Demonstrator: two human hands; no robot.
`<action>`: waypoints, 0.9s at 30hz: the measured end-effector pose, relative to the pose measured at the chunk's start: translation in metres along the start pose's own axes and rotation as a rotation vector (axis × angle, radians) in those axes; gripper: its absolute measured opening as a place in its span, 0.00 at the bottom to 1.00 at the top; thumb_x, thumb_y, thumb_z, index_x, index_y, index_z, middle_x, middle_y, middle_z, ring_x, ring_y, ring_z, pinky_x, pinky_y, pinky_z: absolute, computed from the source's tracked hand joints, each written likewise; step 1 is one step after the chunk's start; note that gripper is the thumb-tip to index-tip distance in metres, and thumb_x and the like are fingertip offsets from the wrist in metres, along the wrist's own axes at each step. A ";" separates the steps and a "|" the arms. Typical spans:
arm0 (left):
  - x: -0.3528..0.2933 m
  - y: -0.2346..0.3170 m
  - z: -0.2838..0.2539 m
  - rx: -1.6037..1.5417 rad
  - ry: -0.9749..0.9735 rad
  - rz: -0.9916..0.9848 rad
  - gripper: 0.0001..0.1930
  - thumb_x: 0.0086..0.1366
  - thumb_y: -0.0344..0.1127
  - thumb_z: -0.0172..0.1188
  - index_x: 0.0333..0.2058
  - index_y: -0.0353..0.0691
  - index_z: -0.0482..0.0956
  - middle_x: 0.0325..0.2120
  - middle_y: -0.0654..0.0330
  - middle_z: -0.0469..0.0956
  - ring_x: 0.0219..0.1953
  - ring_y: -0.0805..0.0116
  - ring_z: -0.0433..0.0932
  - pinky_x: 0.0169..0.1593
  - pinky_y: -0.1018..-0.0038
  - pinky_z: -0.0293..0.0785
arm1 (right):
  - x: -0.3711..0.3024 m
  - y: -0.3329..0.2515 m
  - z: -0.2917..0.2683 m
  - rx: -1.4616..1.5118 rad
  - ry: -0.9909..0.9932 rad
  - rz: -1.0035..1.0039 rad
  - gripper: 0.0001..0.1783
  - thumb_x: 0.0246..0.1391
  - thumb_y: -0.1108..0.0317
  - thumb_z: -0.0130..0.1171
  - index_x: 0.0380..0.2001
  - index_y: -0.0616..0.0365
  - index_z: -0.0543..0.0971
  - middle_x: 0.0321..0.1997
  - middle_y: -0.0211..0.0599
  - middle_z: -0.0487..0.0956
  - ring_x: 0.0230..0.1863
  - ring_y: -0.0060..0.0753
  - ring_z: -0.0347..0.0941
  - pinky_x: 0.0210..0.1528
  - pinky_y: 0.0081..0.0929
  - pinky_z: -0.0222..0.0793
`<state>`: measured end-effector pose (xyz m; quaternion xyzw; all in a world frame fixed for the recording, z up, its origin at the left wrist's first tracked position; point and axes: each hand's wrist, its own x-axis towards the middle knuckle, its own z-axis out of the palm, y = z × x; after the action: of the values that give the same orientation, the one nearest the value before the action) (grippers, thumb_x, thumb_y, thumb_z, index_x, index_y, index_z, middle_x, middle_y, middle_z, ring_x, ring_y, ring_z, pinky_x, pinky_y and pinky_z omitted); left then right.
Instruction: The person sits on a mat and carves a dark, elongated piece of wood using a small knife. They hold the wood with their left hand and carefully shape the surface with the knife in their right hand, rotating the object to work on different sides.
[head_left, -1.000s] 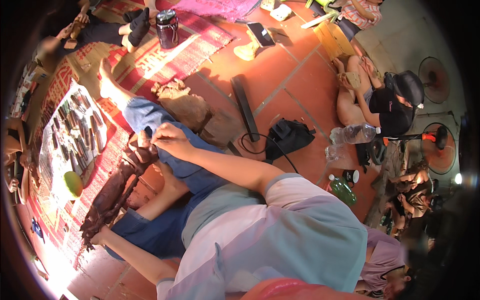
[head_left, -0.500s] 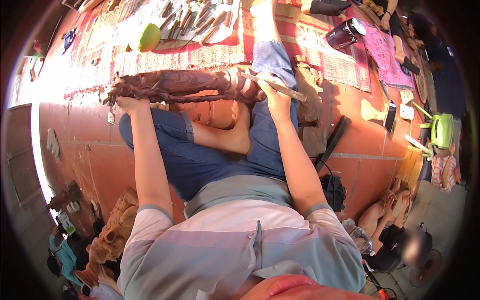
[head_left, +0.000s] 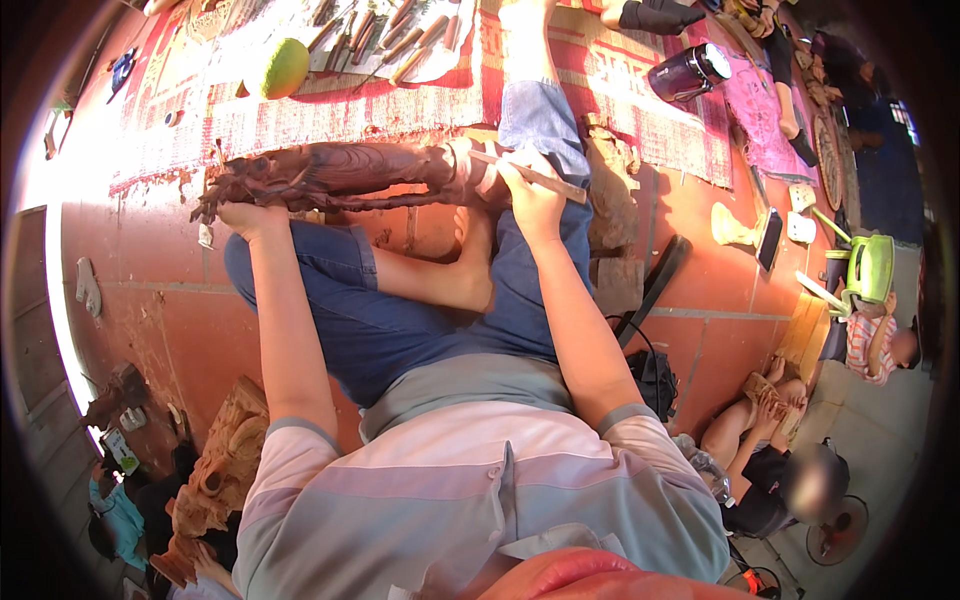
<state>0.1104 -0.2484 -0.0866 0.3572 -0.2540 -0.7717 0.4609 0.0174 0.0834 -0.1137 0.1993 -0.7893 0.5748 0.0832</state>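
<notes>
A long dark reddish-brown wood carving [head_left: 370,175] lies crosswise over my lower legs, its left end cut into branching, ragged shapes. Under that left end, my left hand [head_left: 255,218] is closed around the wood, the fingers mostly hidden by it. My right hand [head_left: 535,205] grips a carving chisel [head_left: 560,187] at the right end of the piece. The chisel's handle slants down to the right out of the fist, and its thin end points left along the carving's surface. Whether the tip touches the wood is too small to tell.
Ahead, a red patterned mat [head_left: 420,110] bears several carving tools [head_left: 400,45], a green round fruit [head_left: 277,70] and a dark cylindrical container [head_left: 690,73]. A pale wood carving [head_left: 610,185] and black bar [head_left: 655,290] lie right. Other people [head_left: 770,470] sit nearby; a green stool [head_left: 870,270] stands right.
The whole view has shifted slightly. My right hand and the chisel are a little lower against the carving; both hands keep their holds.
</notes>
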 end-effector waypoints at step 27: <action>-0.007 0.001 0.003 0.031 -0.042 0.031 0.15 0.61 0.42 0.38 0.34 0.43 0.73 0.37 0.58 0.74 0.42 0.61 0.73 0.49 0.57 0.67 | -0.018 -0.006 0.001 0.093 0.234 0.091 0.04 0.44 0.76 0.59 0.22 0.62 0.74 0.24 0.34 0.74 0.28 0.26 0.72 0.33 0.23 0.67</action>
<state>0.1108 -0.2429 -0.0818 0.3441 -0.2811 -0.7678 0.4616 0.0365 0.0847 -0.1159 0.0985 -0.7550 0.6331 0.1395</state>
